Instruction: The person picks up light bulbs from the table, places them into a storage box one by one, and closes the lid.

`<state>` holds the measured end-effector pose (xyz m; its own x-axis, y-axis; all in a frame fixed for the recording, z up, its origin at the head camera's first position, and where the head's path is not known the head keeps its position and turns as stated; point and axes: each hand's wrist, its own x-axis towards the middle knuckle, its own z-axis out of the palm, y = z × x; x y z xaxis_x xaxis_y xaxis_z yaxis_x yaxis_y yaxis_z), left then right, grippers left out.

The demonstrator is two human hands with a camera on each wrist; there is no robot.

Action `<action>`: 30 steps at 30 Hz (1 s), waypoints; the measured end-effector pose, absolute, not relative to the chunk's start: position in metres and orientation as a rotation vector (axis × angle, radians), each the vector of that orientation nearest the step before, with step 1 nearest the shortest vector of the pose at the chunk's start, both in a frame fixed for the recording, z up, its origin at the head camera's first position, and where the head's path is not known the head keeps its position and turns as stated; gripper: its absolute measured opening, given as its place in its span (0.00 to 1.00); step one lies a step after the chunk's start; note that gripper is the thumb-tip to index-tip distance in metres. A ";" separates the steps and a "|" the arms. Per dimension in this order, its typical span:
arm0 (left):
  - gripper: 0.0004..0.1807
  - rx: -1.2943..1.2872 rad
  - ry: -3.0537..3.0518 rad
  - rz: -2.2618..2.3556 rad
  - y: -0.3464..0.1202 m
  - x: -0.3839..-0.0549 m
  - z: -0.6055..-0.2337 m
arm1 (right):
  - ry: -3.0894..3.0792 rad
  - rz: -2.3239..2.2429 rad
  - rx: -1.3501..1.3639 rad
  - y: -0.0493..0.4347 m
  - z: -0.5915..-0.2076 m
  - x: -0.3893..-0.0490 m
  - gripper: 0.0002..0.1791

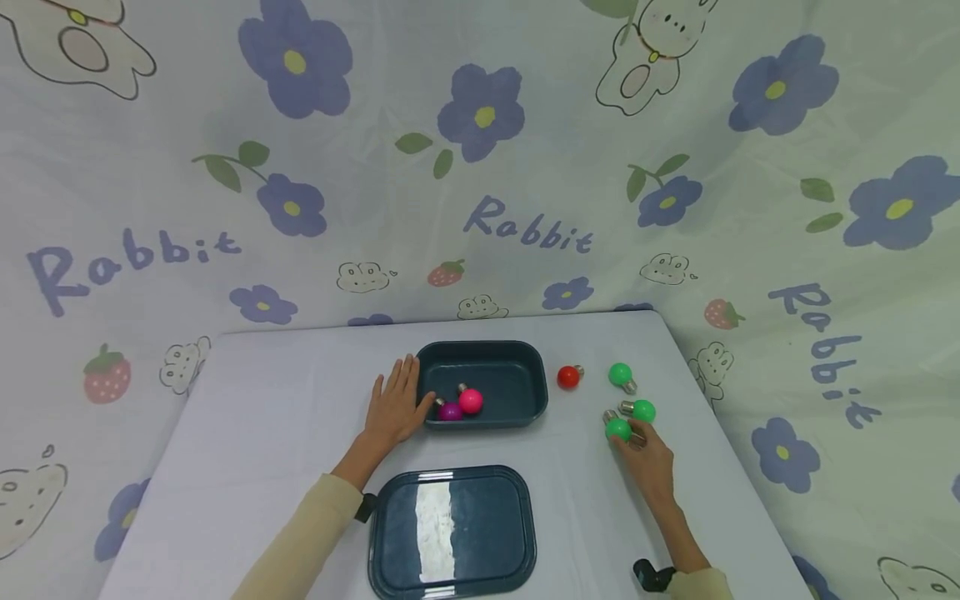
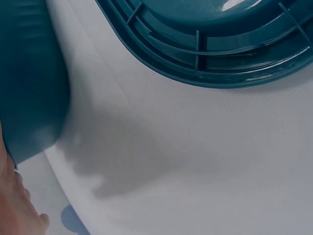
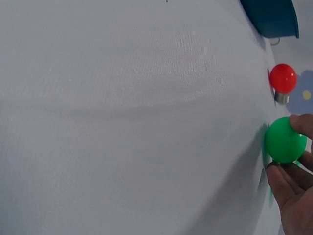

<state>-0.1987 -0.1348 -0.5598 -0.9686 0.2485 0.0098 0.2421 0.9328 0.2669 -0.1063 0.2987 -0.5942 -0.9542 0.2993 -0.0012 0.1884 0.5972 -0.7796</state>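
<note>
My left hand (image 1: pixel 393 408) lies with straight fingers along the left side of a dark teal box (image 1: pixel 517 412), thumb at its near left corner. Inside the box are a purple light bulb (image 1: pixel 450 412) and a pink light bulb (image 1: pixel 471 401). On the right, my right hand (image 1: pixel 651 462) pinches a green light bulb (image 3: pixel 285 139) between thumb and fingers, close over the table. A metal bulb base (image 1: pixel 637 439) shows beside those fingers, partly hidden. Just beyond lie a second green bulb (image 1: pixel 643 411) and, farther back, a third green bulb (image 1: pixel 620 373).
A red bulb (image 1: pixel 568 377) lies between the box and the green bulbs. The teal lid (image 1: pixel 480 529) sits on the white table (image 1: pixel 285 417) in front of the box, its ribbed side up. A printed cloth (image 1: pixel 375 192) hangs behind and beside the table.
</note>
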 end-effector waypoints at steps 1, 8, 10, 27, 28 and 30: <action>0.43 0.390 3.066 0.419 -0.135 -0.199 -0.560 | -2.691 1.293 -0.409 0.299 -0.594 -0.107 0.31; 0.43 0.394 3.062 0.432 -0.135 -0.200 -0.560 | -2.662 1.345 -0.367 0.296 -0.593 -0.107 0.29; 0.43 0.390 3.059 0.438 -0.134 -0.199 -0.559 | -2.646 1.351 -0.339 0.294 -0.592 -0.108 0.28; 0.43 0.376 3.064 0.461 -0.133 -0.196 -0.559 | -2.508 1.414 -0.009 0.258 -0.554 -0.125 0.25; 0.43 0.379 3.069 0.464 -0.133 -0.196 -0.559 | -2.500 1.424 0.005 0.255 -0.553 -0.127 0.25; 0.43 0.381 3.074 0.468 -0.133 -0.196 -0.558 | -2.490 1.447 0.028 0.249 -0.550 -0.130 0.24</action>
